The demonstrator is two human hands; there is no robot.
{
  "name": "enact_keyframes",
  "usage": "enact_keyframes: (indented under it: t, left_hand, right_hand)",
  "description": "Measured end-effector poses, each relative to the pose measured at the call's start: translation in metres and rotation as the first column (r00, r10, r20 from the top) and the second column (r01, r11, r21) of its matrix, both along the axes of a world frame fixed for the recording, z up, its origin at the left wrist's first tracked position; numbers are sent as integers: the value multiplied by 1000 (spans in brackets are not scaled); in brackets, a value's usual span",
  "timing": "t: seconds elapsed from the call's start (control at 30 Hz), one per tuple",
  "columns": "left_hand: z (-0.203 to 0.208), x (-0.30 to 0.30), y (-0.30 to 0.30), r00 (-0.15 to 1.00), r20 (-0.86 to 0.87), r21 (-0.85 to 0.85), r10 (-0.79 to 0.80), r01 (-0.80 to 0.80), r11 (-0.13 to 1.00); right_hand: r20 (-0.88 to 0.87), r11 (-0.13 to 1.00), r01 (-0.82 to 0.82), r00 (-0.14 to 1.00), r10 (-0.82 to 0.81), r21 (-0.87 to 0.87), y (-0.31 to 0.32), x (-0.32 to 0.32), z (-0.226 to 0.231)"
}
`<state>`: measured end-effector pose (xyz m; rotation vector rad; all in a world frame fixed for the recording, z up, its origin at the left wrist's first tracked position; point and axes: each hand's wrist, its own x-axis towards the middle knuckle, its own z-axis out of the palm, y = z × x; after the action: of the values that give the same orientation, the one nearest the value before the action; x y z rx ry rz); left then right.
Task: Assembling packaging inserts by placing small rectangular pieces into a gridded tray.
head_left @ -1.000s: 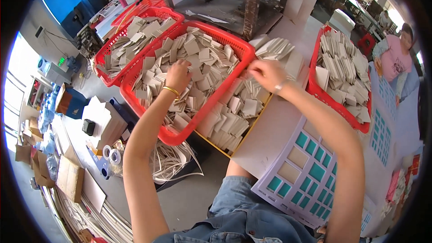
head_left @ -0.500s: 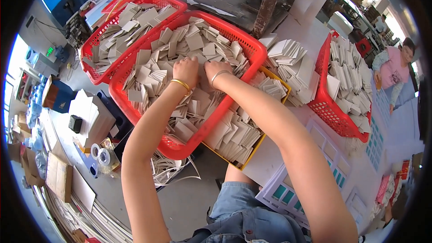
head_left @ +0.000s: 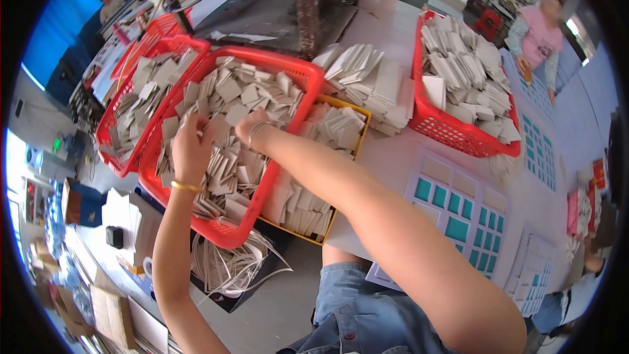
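The left hand [head_left: 191,151] has drawn away from the right hand [head_left: 253,127], both still working over card squares [head_left: 246,174] in a red basket [head_left: 226,235], their grip impossible to tell.

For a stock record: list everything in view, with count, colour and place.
Front basket: 1, red, left of centre
Other baskets: at least 3, red, two upper left, one upper right
Yellow-rimmed box: 1, yellow, right of front basket
Table: 1, pale, right half
Flat pieces: many, pale grey, in baskets and box, stacked on table
Windowed panels: several, white and teal, right side
Strips: one tangle, white, below front basket
Stand: 1, dark, top centre
Curtain: 1, blue, upper left
Cardboard boxes: several, brown, lower left
Small object: 1, black, on white sheets, left
Nearest co-worker: 1, pink top, upper right
Left hand: 1, gold bracelet, at front basket
Right hand: 1, silver bracelet, at front basket
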<state>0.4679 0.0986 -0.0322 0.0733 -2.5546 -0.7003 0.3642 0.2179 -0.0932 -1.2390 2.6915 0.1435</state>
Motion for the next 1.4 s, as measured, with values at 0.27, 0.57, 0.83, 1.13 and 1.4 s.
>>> enact_keyframes:
  t: [0.27,0.57,0.83,1.13,1.4]
  left_hand:
    - [4,30,73,981,-102,352,-168,193,916]
    - [-13,50,218,737,118,645,-665,453,616]
    - [-89,52,356,502,141,600,-854,642,477]
    - [-115,12,389,642,271,496,-717,546,676]
    - [-119,-1,388,564,317,295,-763,705,644]
  right_hand:
    - [99,822,149,989,-112,-550,68,3,37]
    - [453,222,507,855,-254,-833,375,77,-2]
    - [747,160,822,565,-352,-547,510,188,-16]
    - [717,130,784,612,-334,-607,522,175,-47]
    - [668,308,791,611,-424,-529,500,154,-63]
